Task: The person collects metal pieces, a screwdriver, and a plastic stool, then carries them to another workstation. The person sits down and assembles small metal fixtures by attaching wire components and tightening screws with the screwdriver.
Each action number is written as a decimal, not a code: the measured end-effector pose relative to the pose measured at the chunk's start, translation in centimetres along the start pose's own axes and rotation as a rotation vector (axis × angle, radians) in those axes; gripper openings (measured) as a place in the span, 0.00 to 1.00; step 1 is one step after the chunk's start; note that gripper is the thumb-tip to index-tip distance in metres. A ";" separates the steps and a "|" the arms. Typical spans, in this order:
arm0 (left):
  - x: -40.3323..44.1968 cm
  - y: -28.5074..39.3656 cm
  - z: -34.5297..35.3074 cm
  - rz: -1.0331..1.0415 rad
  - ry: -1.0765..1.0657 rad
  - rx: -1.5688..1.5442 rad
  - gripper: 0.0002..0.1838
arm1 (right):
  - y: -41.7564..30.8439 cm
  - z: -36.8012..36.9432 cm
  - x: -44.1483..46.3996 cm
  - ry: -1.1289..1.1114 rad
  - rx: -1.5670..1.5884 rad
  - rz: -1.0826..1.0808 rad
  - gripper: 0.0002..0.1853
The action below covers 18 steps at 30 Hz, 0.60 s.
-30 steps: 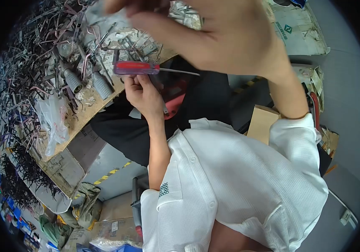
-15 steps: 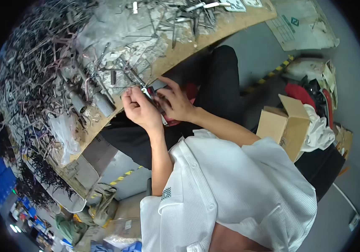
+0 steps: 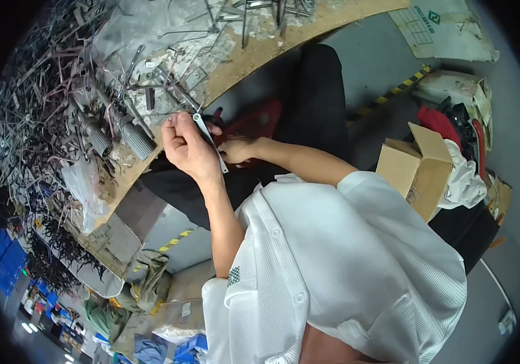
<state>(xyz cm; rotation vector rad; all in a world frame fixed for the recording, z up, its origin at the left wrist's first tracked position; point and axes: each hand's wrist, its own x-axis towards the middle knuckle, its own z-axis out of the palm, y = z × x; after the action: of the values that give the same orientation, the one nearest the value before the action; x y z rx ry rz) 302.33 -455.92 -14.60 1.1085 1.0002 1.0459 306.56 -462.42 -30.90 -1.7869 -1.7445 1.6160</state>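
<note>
My left hand is closed at the table's edge, fingers curled, gripping a flat pale metal strip along its right side. The strip slants downward and has a round fastener or hole at its upper end. A thin metal rod runs from near that end towards the tabletop. My right hand is just right of the strip and partly behind it, fingers bent. What they hold, if anything, is hidden. A small dark reddish piece shows above the hands, and a red surface lies beneath them.
A worn wooden table bears a large heap of metal parts, ribbed metal cylinders and a clear plastic bag. An opened cardboard box stands to the right. My dark-trousered legs are below the table edge.
My right hand has moved down behind the strip, its fingers no longer raised. The strip shows more fully now. The whole view has shifted slightly.
</note>
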 end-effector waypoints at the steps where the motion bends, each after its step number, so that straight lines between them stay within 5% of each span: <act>1: 0.4 -0.1 0.3 -0.001 -0.010 -0.023 0.09 | 0.6 -0.7 0.3 0.033 0.038 -0.029 0.22; 14: 0.6 0.2 -0.1 -0.082 -0.052 -0.049 0.09 | 6.7 4.6 8.0 0.299 0.121 0.206 0.23; 18: 0.4 0.4 0.1 -0.114 -0.028 -0.062 0.09 | 6.9 4.0 7.6 0.293 0.159 0.125 0.22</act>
<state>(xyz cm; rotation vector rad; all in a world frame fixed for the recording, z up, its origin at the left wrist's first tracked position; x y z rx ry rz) 302.44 -455.51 -14.25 1.0011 0.9903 0.9607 305.75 -460.61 -41.76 -1.9714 -1.3636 1.4035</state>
